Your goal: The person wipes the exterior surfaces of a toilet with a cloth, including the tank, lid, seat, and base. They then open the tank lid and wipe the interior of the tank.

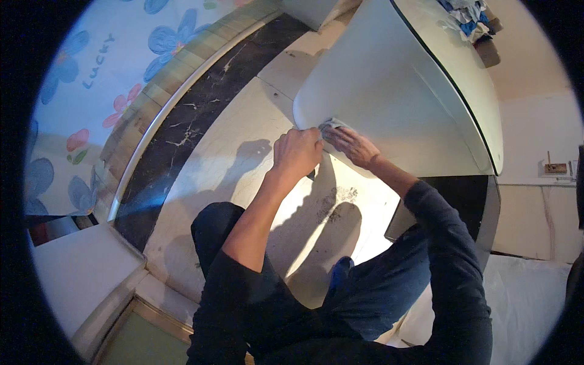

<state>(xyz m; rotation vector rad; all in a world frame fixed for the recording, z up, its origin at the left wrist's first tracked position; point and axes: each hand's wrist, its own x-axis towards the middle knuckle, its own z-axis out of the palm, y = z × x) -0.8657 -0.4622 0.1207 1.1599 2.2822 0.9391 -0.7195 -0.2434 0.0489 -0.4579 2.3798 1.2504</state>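
Observation:
A large white appliance, perhaps a refrigerator or washing machine, leans at a tilt in front of me, with a dark seam along its upper edge. My right hand presses a crumpled grey cloth against the lower part of its white panel. Beside it, my left hand is curled at the panel's bottom corner; its fingertips are hidden, so what it grips cannot be told. A small dark piece shows just below the left hand.
Dark marbled edging and a flower-patterned curtain or sheet lie to the left. Dark specks mark the pale tiled floor. A black panel stands under the appliance at right. Crumpled cloths rest on its far side.

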